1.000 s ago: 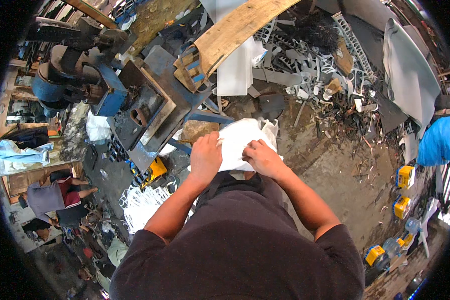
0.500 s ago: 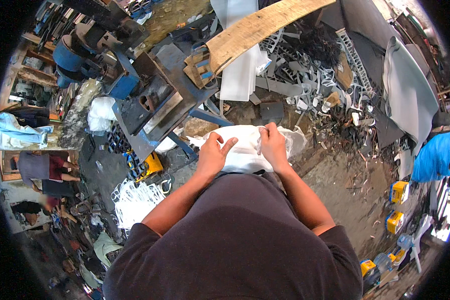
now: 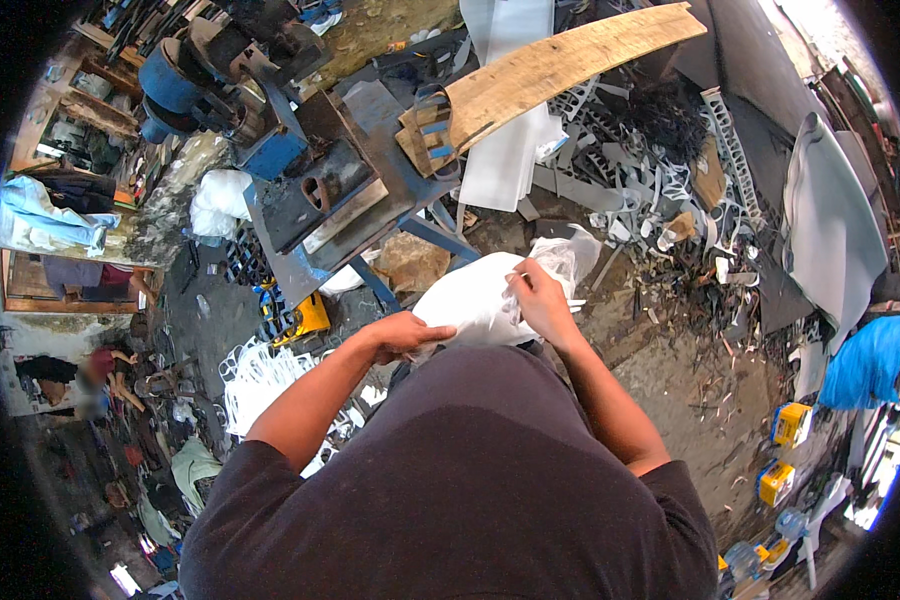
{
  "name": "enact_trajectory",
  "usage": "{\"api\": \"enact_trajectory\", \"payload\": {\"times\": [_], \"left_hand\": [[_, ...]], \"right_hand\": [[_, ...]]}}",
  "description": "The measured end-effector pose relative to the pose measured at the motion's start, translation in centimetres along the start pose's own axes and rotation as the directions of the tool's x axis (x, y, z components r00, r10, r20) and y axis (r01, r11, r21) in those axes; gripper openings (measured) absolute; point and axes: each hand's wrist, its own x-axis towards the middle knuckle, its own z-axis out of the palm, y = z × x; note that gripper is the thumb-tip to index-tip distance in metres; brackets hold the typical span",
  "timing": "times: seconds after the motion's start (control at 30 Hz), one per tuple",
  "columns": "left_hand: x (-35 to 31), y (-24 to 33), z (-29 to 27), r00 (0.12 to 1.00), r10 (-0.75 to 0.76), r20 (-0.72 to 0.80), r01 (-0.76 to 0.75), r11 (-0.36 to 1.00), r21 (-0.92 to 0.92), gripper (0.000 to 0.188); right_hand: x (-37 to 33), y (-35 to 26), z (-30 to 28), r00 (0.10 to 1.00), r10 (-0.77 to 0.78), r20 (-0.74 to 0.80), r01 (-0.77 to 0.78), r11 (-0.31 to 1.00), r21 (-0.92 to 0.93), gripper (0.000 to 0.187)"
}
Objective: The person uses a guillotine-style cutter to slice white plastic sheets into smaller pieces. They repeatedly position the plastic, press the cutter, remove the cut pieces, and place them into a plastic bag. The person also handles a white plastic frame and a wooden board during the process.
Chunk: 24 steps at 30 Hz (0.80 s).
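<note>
A full-looking white plastic bag lies in front of my body, its thin, crumpled, see-through end spreading off to the far right. What it holds is hidden. My left hand grips the bag's near left edge, with the thumb lying on top and the other fingers partly under the plastic. On the bag's right side, my right hand is closed, its fingertips pinching the plastic.
A blue metal machine stand rises ahead to the left, a long curved wooden board jutting from it. Cut white scraps are heaped at the far right. White cut-out strips lie beside my left arm. Yellow boxes stand at the right.
My left hand has moved left and nearer to me, pulling down the bag's left edge. The bag has turned aslant, its loose end now farther away. My right hand keeps its pinch.
</note>
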Motion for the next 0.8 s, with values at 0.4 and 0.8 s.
{"api": "enact_trajectory", "payload": {"times": [0.4, 0.8], "left_hand": [[-0.5, 0.6, -3.4, 0.977, -0.018, 0.212, 0.124, 0.858, -0.498, 0.013], [-2.1, 0.8, -5.9, 0.959, -0.083, 0.272, 0.22, 0.821, -0.527, 0.049]], "right_hand": [[-2.2, -4.8, -2.0, 0.891, -0.263, 0.369, 0.332, 0.934, -0.135, 0.016], [-3.7, -7.0, -1.7, 0.927, -0.037, 0.372, 0.132, 0.963, -0.234, 0.026]]}}
